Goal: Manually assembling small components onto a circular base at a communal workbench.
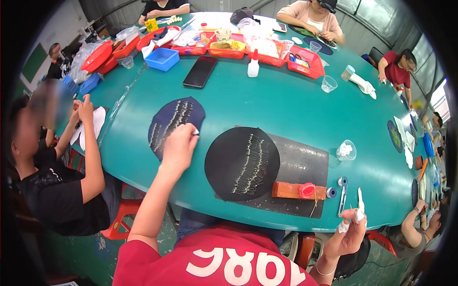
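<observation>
My left hand (179, 147) reaches out over the green table (286, 105), fingers closed on the right edge of a dark round disc (172, 120) that carries rows of thin pale sticks. A second, black round disc (242, 163) with rows of the same sticks lies in front of me on a dark mat (303, 164). My right hand (352, 228), with white tape on its fingertips, is raised off the table's near edge and pinches a small white piece (360, 204). A wooden block (290, 190) with a red cap (307, 190) lies on the mat.
Tweezers (342, 198) and small tape rolls lie by the mat; a clear cup (346, 150) stands to the right. A black phone (200, 71), a white glue bottle (253, 66), a blue box (162, 58) and red baskets (267, 52) sit further back. Other people sit around the table.
</observation>
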`<state>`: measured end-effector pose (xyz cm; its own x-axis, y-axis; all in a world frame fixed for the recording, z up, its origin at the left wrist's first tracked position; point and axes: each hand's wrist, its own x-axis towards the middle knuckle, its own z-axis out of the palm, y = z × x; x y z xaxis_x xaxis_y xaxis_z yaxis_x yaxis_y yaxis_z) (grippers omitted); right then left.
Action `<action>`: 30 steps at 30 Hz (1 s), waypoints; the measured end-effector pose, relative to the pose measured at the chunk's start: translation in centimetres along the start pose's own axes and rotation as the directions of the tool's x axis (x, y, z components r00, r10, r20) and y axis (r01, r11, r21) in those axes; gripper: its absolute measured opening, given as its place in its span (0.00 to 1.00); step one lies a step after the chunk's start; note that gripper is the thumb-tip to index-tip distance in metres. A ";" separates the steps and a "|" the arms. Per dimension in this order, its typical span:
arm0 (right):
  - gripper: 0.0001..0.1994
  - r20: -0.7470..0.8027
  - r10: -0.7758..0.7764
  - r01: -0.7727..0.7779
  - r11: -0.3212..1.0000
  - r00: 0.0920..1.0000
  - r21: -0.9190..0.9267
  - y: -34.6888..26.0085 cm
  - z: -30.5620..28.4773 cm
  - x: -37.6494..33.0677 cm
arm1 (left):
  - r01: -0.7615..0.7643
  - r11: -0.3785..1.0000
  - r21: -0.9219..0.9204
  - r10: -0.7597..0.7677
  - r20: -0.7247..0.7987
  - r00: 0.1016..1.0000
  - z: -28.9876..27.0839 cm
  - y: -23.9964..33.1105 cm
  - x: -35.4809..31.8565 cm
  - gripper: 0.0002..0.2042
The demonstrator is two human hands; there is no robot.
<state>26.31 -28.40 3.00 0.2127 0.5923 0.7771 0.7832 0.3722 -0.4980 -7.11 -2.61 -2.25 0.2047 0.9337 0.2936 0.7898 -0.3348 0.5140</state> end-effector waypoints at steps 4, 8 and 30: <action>0.17 0.011 0.005 -0.005 0.998 1.000 -0.055 0.5 0.1 -0.1 | -0.032 0.999 -0.041 0.033 0.009 0.999 0.4 2.0 -0.9 0.10; 0.18 0.000 0.051 -0.051 0.998 0.999 -0.027 0.5 0.5 -0.1 | -0.022 0.994 -0.108 0.026 0.030 0.999 0.4 3.5 -1.1 0.10; 0.17 0.358 0.289 -0.221 0.950 0.888 -0.220 4.7 -0.6 2.3 | -0.679 0.647 -0.347 0.763 0.299 0.573 4.1 11.8 4.9 0.09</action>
<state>30.85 -25.71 2.73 0.2059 0.8893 0.4085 0.8257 0.0662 -0.5603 5.63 -1.44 1.94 0.8929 0.3179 0.3189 0.1710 -0.8945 0.4130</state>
